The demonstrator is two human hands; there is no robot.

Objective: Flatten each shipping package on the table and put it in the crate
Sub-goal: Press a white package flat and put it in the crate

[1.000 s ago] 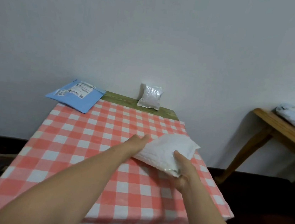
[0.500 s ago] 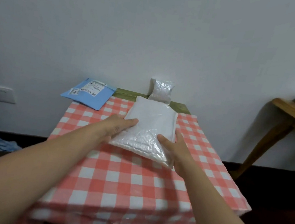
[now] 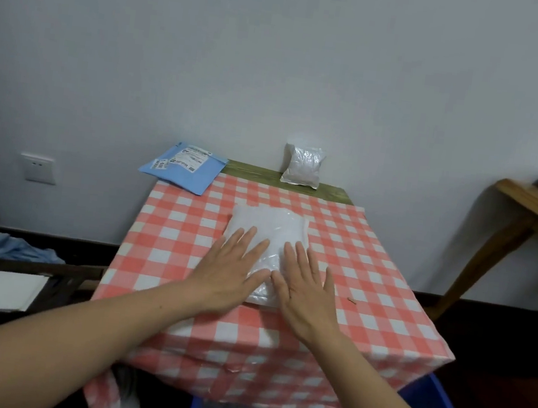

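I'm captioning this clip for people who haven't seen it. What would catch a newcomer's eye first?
The left hand and right hand lie flat, fingers spread, on a white padded package in the middle of the red-checked tablecloth. Next come the blue mailer overhanging the far left corner and the small silvery bag leaning against the wall.

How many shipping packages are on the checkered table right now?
3: a white mailer under the left hand and right hand, a blue mailer at the far left corner, a silvery pouch at the far edge. None seems hidden.
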